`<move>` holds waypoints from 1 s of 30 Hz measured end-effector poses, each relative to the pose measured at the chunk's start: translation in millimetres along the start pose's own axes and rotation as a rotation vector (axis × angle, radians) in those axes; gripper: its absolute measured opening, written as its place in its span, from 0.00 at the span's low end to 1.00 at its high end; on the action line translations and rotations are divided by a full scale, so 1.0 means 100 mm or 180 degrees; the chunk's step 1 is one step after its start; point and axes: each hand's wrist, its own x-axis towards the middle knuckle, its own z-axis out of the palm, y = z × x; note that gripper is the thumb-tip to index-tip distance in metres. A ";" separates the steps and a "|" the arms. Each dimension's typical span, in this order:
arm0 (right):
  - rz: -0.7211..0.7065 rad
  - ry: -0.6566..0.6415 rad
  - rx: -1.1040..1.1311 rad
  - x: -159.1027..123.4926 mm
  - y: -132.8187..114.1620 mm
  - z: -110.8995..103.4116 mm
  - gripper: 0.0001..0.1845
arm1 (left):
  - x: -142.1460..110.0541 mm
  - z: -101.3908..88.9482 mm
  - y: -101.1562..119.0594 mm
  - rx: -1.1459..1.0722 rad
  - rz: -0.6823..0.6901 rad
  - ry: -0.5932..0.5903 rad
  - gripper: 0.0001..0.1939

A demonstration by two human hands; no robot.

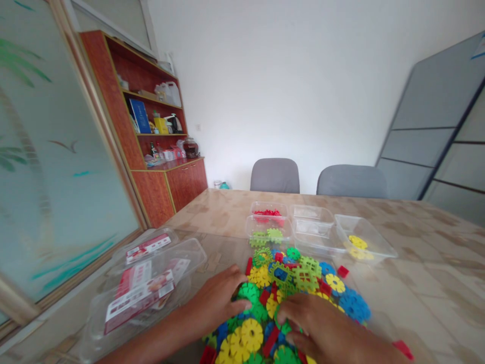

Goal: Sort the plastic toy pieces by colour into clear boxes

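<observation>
A heap of plastic building pieces (252,333) lies in front of me, with notched discs in yellow, green and blue, lime square frames and small red pieces. At its left side is my left hand (222,293), thumb and fingers apart beside a green notched disc (249,291). My right hand (312,316) reaches into the heap from the right, its fingers curled down among the pieces. Green shows by those fingertips, but I cannot tell what they grip. Lime square pieces (306,275) lie on top, just beyond my hands.
Behind the heap stand clear tubs, one with red pieces (268,214), one with lime pieces (274,235), and one with yellow discs (358,242). Clear lids (195,253) and printed cards (140,298) lie on the left. Stray red pieces (403,349) lie at right. Chairs (275,175) stand beyond the table (223,212).
</observation>
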 end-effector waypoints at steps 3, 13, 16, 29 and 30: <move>0.0009 0.0034 0.0046 0.01 -0.01 0.00 0.08 | 0.00 0.00 0.02 -0.0146 -0.0052 -0.0064 0.15; -0.0160 0.0704 0.0382 0.08 0.09 0.11 0.15 | -0.01 0.02 0.26 -0.0384 -0.0220 0.0008 0.09; -0.0254 0.0747 0.0491 0.11 0.07 0.17 0.19 | -0.01 0.10 0.28 -0.0637 -0.0218 0.0137 0.11; -0.0156 0.0678 0.0469 0.17 0.08 0.33 0.16 | -0.08 0.19 0.28 -0.1665 0.0082 -0.0397 0.22; -0.0158 0.0687 0.0454 0.16 0.08 0.32 0.16 | -0.08 0.18 0.28 -0.1663 0.0062 -0.0399 0.23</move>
